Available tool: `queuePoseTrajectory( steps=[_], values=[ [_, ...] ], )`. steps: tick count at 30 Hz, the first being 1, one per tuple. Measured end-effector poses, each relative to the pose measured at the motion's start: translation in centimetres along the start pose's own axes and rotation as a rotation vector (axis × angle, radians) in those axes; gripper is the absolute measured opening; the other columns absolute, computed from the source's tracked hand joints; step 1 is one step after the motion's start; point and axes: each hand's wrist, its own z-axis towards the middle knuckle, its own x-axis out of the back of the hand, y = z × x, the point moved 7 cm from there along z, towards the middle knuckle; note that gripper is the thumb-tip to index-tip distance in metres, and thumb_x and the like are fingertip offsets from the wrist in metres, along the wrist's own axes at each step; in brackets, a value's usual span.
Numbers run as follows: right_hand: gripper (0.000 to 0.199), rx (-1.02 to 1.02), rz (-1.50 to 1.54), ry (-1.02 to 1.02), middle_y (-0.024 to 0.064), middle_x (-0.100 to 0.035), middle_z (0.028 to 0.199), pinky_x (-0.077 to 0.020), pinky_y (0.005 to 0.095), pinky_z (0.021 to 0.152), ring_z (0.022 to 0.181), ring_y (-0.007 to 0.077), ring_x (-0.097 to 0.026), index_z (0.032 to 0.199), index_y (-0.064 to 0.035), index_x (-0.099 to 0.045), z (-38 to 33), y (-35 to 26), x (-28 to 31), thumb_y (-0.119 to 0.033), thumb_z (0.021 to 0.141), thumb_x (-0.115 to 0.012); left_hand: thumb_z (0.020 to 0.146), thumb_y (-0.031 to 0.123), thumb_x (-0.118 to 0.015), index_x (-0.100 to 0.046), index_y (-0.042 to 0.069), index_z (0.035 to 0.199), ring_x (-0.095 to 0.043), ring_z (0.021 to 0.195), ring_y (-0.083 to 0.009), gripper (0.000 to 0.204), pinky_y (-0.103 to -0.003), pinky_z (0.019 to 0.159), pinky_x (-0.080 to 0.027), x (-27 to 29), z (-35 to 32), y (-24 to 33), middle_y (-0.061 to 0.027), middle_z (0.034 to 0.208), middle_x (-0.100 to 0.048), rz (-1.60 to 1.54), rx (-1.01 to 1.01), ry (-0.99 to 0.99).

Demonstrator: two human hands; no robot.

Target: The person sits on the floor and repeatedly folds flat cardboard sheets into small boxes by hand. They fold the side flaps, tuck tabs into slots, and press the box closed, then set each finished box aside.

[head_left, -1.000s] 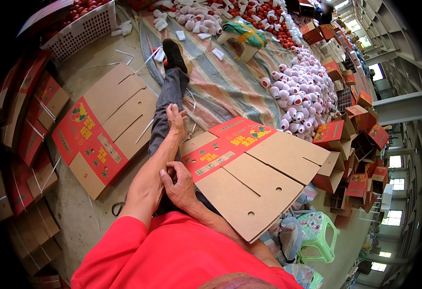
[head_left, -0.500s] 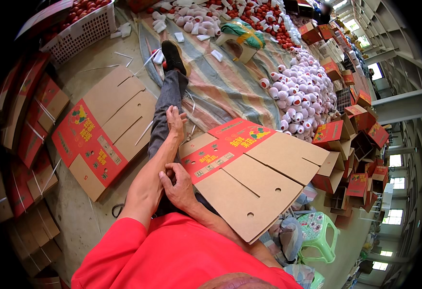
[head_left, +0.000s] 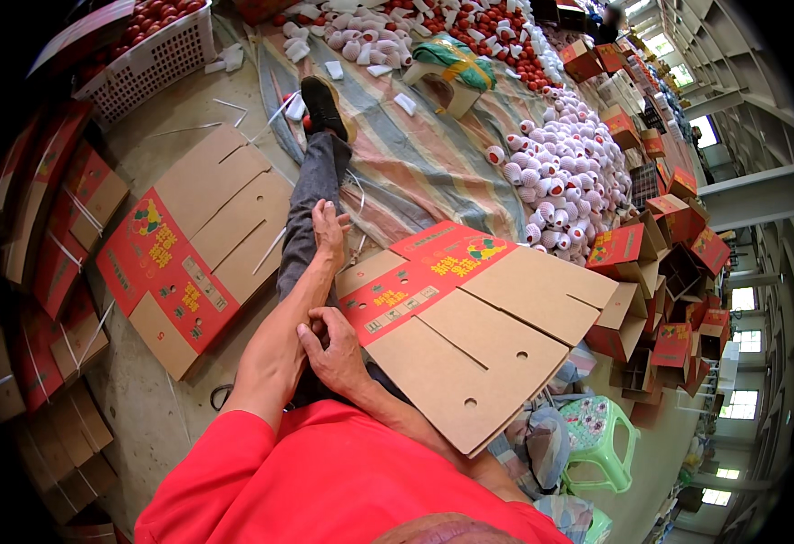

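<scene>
The right hand (head_left: pixel 335 352), thumb and curled fingers slightly apart, is at the left forearm (head_left: pixel 274 354); flattened cartons (head_left: pixel 496 326) lie just to its right, outside both hands' grip. Farther out, the left hand (head_left: pixel 329 234) is over the leg (head_left: pixel 311 192), fingers loosely spread; beyond lies a striped sheet (head_left: pixel 406 150).

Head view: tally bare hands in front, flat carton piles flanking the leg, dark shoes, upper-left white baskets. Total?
Hands: 2 (left hand, right hand)
Flat carton piles: 2 (left pile, right pile)
Dark shoe: 1
White basket: 1
Total: 6
</scene>
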Motion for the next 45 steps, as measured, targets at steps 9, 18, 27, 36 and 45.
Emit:
queuePoseTrajectory(
  steps=[9, 18, 27, 36, 45],
  values=[
    [0.042, 0.056, 0.089, -0.199, 0.0116, -0.062, 0.104, -0.0563, 0.0342, 0.083, 0.092, 0.0214, -0.065, 0.137, 0.0029, -0.058, -2.2, 0.4, 0.6, -0.012, 0.101, -0.074, 0.115, 0.039, -0.051, -0.041, 0.006, 0.161, -0.072, 0.100, -0.0196, 0.058, -0.034, 0.077, -0.058, 0.9, 3.0, -3.6, -0.0119, 0.145, -0.058, -0.049, 0.053, -0.110],
    [0.049, -0.208, -0.030, -0.559, 0.0214, -0.046, 0.168, -0.0323, 0.0447, 0.130, 0.157, 0.0334, -0.042, 0.153, -0.0020, -0.056, -15.5, 4.1, 12.6, -0.026, 0.110, -0.062, 0.108, 0.027, -0.067, -0.058, 0.000, 0.148, -0.071, 0.110, -0.0220, 0.049, -0.037, 0.096, -0.057, -5.2, -13.0, 5.6, -0.0122, 0.129, -0.071, 0.448, -0.367, -0.648],
    [0.047, -0.620, -0.075, 0.572, 0.0189, -0.066, 0.143, -0.0489, 0.0435, 0.115, 0.133, 0.0293, -0.064, 0.146, -0.0001, -0.059, -17.8, 10.9, 39.1, -0.034, 0.115, -0.051, 0.089, 0.033, -0.083, -0.046, 0.003, 0.159, -0.040, 0.152, -0.0442, 0.084, -0.054, 0.126, -0.033, -14.3, -39.8, 12.5, -0.0253, 0.164, -0.044, 0.449, -0.622, -1.414],
    [0.064, -0.095, 0.320, 0.787, 0.0120, -0.064, 0.146, -0.0513, 0.0392, 0.110, 0.130, 0.0234, -0.064, 0.152, -0.0032, -0.053, -5.5, 8.3, 46.1, -0.054, 0.118, -0.037, 0.088, 0.033, -0.076, -0.040, 0.004, 0.163, -0.031, 0.158, -0.0477, 0.088, -0.058, 0.129, -0.028, -13.7, -41.3, 10.1, -0.0277, 0.169, -0.035, 0.528, -0.589, -1.452],
    [0.057, 0.045, 0.438, 0.596, 0.0097, -0.064, 0.138, -0.0563, 0.0396, 0.105, 0.127, 0.0232, -0.064, 0.153, -0.0047, -0.050, -0.2, 7.1, 45.7, -0.048, 0.116, -0.044, 0.082, 0.014, -0.065, -0.065, 0.007, 0.141, -0.038, 0.153, -0.0503, 0.060, -0.060, 0.127, -0.032, -14.2, -40.7, 16.6, -0.0273, 0.166, -0.040, 0.523, -0.954, -1.484]
  ],
)
